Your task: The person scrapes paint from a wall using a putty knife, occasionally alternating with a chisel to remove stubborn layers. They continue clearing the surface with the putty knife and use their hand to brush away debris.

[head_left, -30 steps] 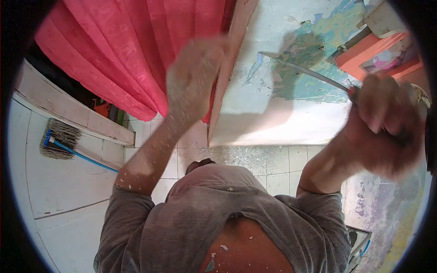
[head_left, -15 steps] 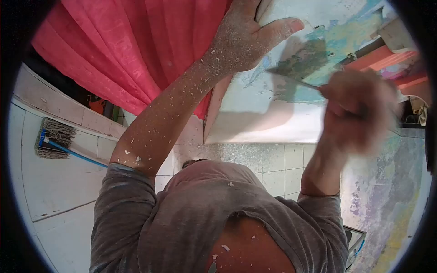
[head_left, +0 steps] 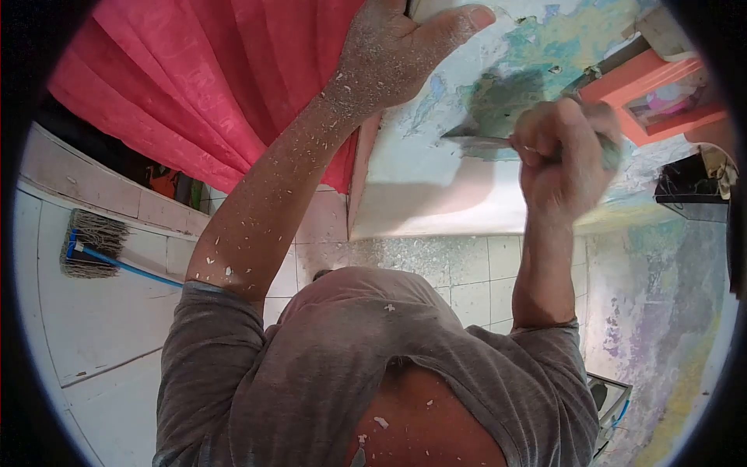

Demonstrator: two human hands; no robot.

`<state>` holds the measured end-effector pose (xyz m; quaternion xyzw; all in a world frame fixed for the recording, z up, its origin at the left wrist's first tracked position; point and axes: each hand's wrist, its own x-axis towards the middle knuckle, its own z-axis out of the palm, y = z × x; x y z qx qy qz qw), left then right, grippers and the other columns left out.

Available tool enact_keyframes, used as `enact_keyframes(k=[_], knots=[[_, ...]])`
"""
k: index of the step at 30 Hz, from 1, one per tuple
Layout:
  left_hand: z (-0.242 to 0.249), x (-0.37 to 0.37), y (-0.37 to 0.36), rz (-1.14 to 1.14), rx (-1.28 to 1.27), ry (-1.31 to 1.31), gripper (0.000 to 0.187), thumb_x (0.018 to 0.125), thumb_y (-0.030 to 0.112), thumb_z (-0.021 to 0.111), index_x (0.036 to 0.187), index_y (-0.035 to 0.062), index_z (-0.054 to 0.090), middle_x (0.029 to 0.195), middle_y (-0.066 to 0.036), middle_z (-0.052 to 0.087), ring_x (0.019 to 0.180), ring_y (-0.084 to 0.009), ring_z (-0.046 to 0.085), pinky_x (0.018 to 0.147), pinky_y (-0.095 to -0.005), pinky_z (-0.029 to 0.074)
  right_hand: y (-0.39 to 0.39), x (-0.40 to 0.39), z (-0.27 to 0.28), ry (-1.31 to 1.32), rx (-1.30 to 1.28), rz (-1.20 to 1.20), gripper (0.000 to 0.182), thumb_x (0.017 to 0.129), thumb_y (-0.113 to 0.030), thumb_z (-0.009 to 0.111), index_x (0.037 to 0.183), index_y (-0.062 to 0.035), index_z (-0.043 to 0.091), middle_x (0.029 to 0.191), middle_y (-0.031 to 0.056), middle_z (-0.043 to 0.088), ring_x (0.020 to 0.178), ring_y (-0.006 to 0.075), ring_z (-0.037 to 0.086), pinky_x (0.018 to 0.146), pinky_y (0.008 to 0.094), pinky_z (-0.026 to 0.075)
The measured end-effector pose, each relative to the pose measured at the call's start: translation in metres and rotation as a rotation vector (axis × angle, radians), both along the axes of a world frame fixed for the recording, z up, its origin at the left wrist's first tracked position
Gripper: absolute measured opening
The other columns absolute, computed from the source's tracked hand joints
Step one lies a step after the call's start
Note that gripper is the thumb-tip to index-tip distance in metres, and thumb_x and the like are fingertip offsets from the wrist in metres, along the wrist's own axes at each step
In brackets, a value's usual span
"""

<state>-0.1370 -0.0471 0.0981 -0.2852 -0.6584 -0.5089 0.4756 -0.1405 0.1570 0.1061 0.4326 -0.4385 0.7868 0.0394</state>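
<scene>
My right hand (head_left: 564, 152) is wrapped round the handle of a scraper (head_left: 476, 140), its thin metal blade pointing left, close against the wall (head_left: 420, 175). Around the blade, the wall's paint is patchy, with white, teal and yellow layers showing. My left hand (head_left: 397, 58) is up at the wall's edge beside the curtain, thumb stretched out and spread. Its other fingers are mostly cut off by the top of the view. Pale flakes and dust cover that hand and forearm.
A pink-red curtain (head_left: 226, 86) hangs at upper left. An orange frame (head_left: 630, 89) sits on the wall, above a dark box-like object (head_left: 689, 183) at right. Paint debris (head_left: 412, 253) litters the tiled floor. A blue-handled broom (head_left: 97, 241) lies at left.
My right hand and the scraper have shifted slightly left, and the blade lies flatter across the view. The left hand appears a little further left and up as the view moves.
</scene>
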Motion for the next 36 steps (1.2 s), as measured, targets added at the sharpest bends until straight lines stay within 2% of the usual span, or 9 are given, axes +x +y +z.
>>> enact_keyframes(k=[5,14,16,18,25,27,32,34,36], knots=[[-0.003,0.002,-0.002,0.116,-0.072,0.013,0.088,0.095,0.015,0.062,0.157,0.0044,0.002,0.156,-0.019,0.026,0.138,-0.0260,0.034,0.115,-0.0383,0.030,0.037,0.031,0.043,0.235,-0.244,0.137,0.033,0.101,-0.022,0.032,0.075,-0.0088,0.047,0.058,0.0063,0.044,0.043,0.0126,0.039,0.039,0.0329,0.035],[-0.001,0.003,0.001,0.014,0.054,-0.068,0.085,0.095,0.015,0.062,0.158,0.0066,0.006,0.154,-0.016,0.030,0.137,-0.0251,0.036,0.114,-0.0378,0.030,0.053,0.025,0.046,0.450,-0.107,0.161,0.019,0.098,-0.005,0.049,0.079,-0.0059,0.046,0.075,0.0094,0.054,0.051,0.0158,0.048,0.044,0.0338,0.042],[0.000,0.001,0.000,0.027,0.055,-0.053,0.084,0.095,0.015,0.062,0.158,0.0066,0.007,0.154,-0.016,0.030,0.137,-0.0250,0.036,0.115,-0.0378,0.030,0.046,0.007,0.001,0.433,0.215,-0.874,0.030,0.092,-0.008,0.051,0.063,-0.0080,0.045,0.058,0.0013,0.042,0.049,0.0110,0.040,0.045,0.0316,0.033],[-0.001,-0.002,0.001,-0.077,0.077,-0.013,0.084,0.095,0.016,0.062,0.157,0.0065,0.007,0.154,-0.016,0.030,0.137,-0.0250,0.035,0.115,-0.0377,0.029,0.023,-0.016,-0.021,0.023,-0.091,0.076,0.012,0.092,0.003,0.056,0.084,-0.0028,0.050,0.059,0.0079,0.047,0.047,0.0168,0.045,0.043,0.0341,0.039],[0.000,0.010,0.005,0.063,0.128,-0.157,0.082,0.095,0.016,0.063,0.157,0.0052,0.011,0.153,-0.016,0.032,0.136,-0.0248,0.037,0.114,-0.0379,0.031,0.051,0.009,0.007,0.345,-0.004,0.053,0.021,0.091,-0.002,0.054,0.073,-0.0077,0.045,0.064,0.0062,0.049,0.048,0.0151,0.043,0.042,0.0327,0.034],[-0.002,0.008,0.004,-0.002,0.147,-0.102,0.081,0.095,0.016,0.064,0.157,0.0059,0.013,0.151,-0.015,0.034,0.135,-0.0244,0.039,0.113,-0.0376,0.033,0.021,-0.015,-0.042,-0.179,-0.059,0.070,0.028,0.082,0.007,0.068,0.076,-0.0070,0.045,0.066,0.0054,0.051,0.049,0.0132,0.043,0.044,0.0322,0.037],[0.002,0.021,0.012,0.006,0.145,-0.146,0.079,0.095,0.016,0.064,0.156,0.0062,0.014,0.147,-0.014,0.038,0.130,-0.0235,0.043,0.110,-0.0371,0.036,0.053,0.032,0.021,0.128,-0.344,0.104,0.034,0.089,-0.011,0.048,0.057,-0.0036,0.042,0.055,0.0085,0.049,0.042,0.0191,0.039,0.044,0.0347,0.036],[0.006,0.024,0.015,-0.005,0.220,-0.224,0.079,0.096,0.016,0.063,0.156,0.0062,0.014,0.145,-0.014,0.040,0.128,-0.0234,0.045,0.109,-0.0371,0.038,0.055,0.006,0.012,0.969,0.349,-0.733,0.017,0.084,0.006,0.057,0.077,-0.0059,0.048,0.066,0.0066,0.053,0.048,0.0158,0.046,0.046,0.0309,0.042],[0.001,0.013,0.008,0.019,0.189,-0.147,0.079,0.096,0.018,0.064,0.156,0.0063,0.015,0.142,-0.014,0.043,0.124,-0.0230,0.048,0.105,-0.0375,0.042,0.022,-0.017,-0.042,-0.118,-0.086,0.018,0.026,0.082,0.014,0.059,0.072,-0.0058,0.046,0.064,0.0039,0.051,0.048,0.0138,0.046,0.042,0.0286,0.040]])
